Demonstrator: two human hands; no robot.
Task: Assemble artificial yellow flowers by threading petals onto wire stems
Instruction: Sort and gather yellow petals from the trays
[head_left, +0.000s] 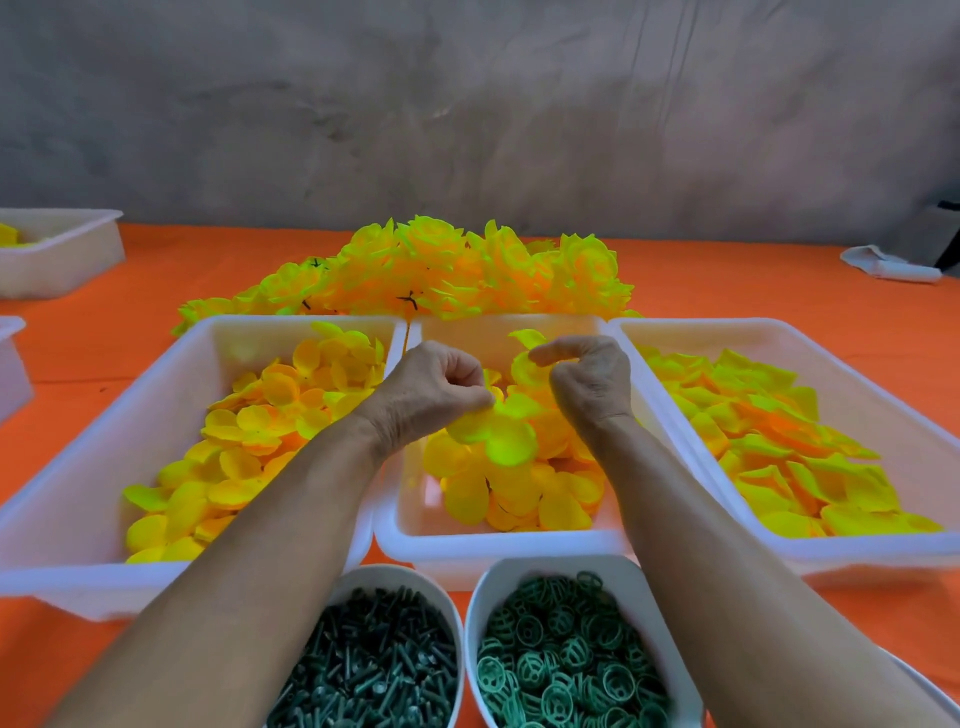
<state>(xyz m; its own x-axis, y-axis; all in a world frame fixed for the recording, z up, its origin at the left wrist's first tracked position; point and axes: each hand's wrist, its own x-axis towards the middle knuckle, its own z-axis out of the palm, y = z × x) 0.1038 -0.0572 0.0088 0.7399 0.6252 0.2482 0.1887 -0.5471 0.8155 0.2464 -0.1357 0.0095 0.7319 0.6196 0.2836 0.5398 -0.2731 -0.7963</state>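
The worktop is covered in orange cloth and runs back to a grey wall. At its rear centre lies a heap of finished yellow flowers, touching the far rims of the trays in front of it.

Three white trays stand side by side. The left tray holds rounded yellow-orange petals. The middle tray holds larger rounded yellow petals. The right tray holds more pointed yellow-green petals. Two further white trays sit at the left edge of the worktop; the farther one shows a little yellow inside.

Nearest the camera stand two white tubs. The left tub is filled with dark green stem pieces. The right tub is filled with green ring-shaped parts. A folded white cloth lies at the far right.

Both hands are above the middle tray. The left hand has its fingers curled and pinching a yellow petal layer at its centre. The right hand has its fingers curled and pinching a second yellow petal piece, held just above the first. No wire stem can be made out between the hands.
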